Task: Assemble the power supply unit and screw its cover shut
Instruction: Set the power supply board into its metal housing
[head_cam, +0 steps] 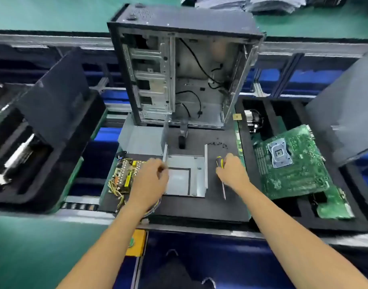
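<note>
The power supply unit lay in pieces on a dark mat (199, 207) on the table. Its open metal housing (186, 176), a shallow tray with upright side walls, sat near the middle of the mat. Just to the left of it lay the circuit board (122, 174) with yellow components and a bundle of coloured wires trailing toward the near edge. A flat grey cover panel (141, 138) rested behind the board, against the foot of an open computer case (179, 76) that stood upright at the far side of the mat.

The left hand (149, 180) hovered over the seam between the circuit board and the housing, its fingers curled in at the housing's left wall; motion blur made it impossible to tell whether they pinched anything. The right hand (233, 172) gripped a screwdriver (220, 174) by its yellow and black handle, the shaft pointing back toward the person and its tip resting on the mat just right of the housing.

A small cluster of dark screws (218, 145) lay on the mat beyond the right hand. Further right, a green motherboard (291, 163) sat tilted across a black foam tray (268, 205).
</note>
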`<state>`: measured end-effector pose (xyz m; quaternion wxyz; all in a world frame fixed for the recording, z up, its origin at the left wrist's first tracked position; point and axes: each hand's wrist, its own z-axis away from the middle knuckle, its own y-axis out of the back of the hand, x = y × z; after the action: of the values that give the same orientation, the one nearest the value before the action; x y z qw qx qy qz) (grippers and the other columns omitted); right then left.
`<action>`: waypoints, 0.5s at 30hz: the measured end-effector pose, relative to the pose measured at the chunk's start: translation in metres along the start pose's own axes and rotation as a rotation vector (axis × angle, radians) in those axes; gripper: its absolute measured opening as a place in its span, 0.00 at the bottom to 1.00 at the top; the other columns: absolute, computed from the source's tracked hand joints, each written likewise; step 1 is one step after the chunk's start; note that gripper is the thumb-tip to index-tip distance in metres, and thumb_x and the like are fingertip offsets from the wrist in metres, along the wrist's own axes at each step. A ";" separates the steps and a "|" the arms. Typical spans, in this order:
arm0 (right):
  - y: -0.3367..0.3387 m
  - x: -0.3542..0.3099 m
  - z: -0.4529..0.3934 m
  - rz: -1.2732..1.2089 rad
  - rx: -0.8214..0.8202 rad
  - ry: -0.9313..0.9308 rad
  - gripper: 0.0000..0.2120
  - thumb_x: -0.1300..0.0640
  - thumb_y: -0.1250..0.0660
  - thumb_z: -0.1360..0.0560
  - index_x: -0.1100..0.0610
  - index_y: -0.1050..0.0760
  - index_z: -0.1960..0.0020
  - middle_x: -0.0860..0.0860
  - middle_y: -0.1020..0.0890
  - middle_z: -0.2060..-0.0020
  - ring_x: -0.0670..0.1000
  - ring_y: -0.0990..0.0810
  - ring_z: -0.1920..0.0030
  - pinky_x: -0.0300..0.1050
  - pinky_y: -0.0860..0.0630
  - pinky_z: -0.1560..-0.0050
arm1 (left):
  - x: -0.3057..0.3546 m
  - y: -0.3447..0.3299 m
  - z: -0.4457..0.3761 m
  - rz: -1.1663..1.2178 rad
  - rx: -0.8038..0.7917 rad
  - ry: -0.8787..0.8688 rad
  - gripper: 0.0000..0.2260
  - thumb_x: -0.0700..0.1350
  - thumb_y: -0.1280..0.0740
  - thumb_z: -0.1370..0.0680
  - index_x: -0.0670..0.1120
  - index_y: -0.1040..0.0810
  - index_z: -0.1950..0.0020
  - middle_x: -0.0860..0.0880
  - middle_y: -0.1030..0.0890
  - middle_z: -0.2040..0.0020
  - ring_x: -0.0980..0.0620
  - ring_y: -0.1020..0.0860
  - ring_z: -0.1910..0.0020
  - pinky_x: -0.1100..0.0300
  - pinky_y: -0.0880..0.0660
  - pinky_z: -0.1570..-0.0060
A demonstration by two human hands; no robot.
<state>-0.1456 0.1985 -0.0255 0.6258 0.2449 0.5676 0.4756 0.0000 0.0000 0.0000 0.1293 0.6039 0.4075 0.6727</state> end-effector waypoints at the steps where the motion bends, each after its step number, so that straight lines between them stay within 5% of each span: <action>1: -0.004 -0.003 -0.004 0.019 -0.018 -0.027 0.14 0.57 0.33 0.24 0.63 0.32 0.44 0.60 0.26 0.45 0.62 0.24 0.46 0.47 0.30 0.55 | -0.011 0.010 -0.012 -0.024 0.073 0.036 0.03 0.42 0.35 0.24 0.50 0.23 0.56 0.53 0.23 0.57 0.53 0.24 0.58 0.56 0.27 0.56; 6: -0.015 -0.011 -0.022 0.195 -0.097 -0.118 0.17 0.58 0.35 0.23 0.64 0.36 0.39 0.62 0.29 0.39 0.63 0.26 0.41 0.50 0.29 0.48 | -0.060 0.065 -0.050 -0.280 0.009 0.322 0.06 0.43 0.36 0.27 0.46 0.23 0.52 0.45 0.22 0.51 0.42 0.24 0.50 0.47 0.25 0.50; 12: 0.004 -0.037 -0.047 0.289 -0.245 -0.206 0.17 0.59 0.43 0.20 0.67 0.37 0.35 0.64 0.30 0.35 0.63 0.29 0.35 0.48 0.30 0.41 | -0.064 0.056 -0.070 -0.633 -0.212 0.053 0.11 0.55 0.37 0.23 0.49 0.23 0.48 0.49 0.25 0.48 0.46 0.28 0.45 0.52 0.33 0.49; 15: 0.024 -0.057 -0.055 0.083 -0.237 -0.178 0.08 0.65 0.47 0.23 0.63 0.30 0.50 0.62 0.24 0.53 0.62 0.20 0.50 0.46 0.27 0.58 | -0.061 0.055 -0.078 -0.523 -0.480 -0.017 0.21 0.63 0.35 0.27 0.51 0.25 0.42 0.50 0.26 0.45 0.48 0.28 0.42 0.51 0.33 0.43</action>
<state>-0.1991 0.1459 0.0088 0.6780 0.2339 0.4391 0.5411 -0.0398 -0.1056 0.0005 0.4388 0.4370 0.3774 0.6885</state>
